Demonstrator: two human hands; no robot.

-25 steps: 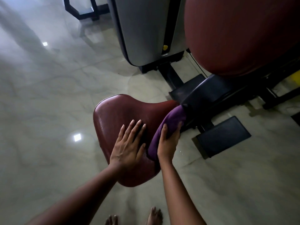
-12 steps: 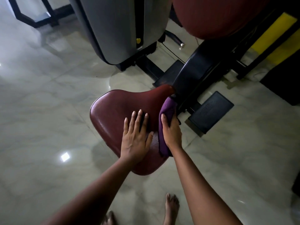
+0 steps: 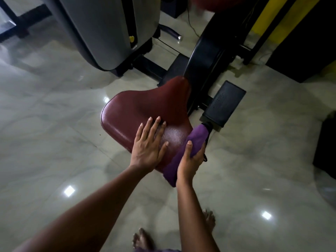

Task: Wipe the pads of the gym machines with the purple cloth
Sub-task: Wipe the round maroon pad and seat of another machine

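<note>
Head: black footplate (image 3: 224,103) beside seat pad (image 3: 138,113).

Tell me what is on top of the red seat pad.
On the red seat pad the left hand lies flat, fingers spread. The purple cloth, gripped by the right hand, drapes over its right edge. The pad surface beneath both is hidden.

Glossy pale marble-look floor (image 3: 54,135) with square light reflections at 7 and 4 o'clock, grey machine shroud (image 3: 109,28) at 11 o'clock, small yellow knob (image 3: 131,38) on its edge, black footplate (image 3: 224,103) at 2 o'clock, yellow panel (image 3: 263,17) at 1 o'clock.
</note>
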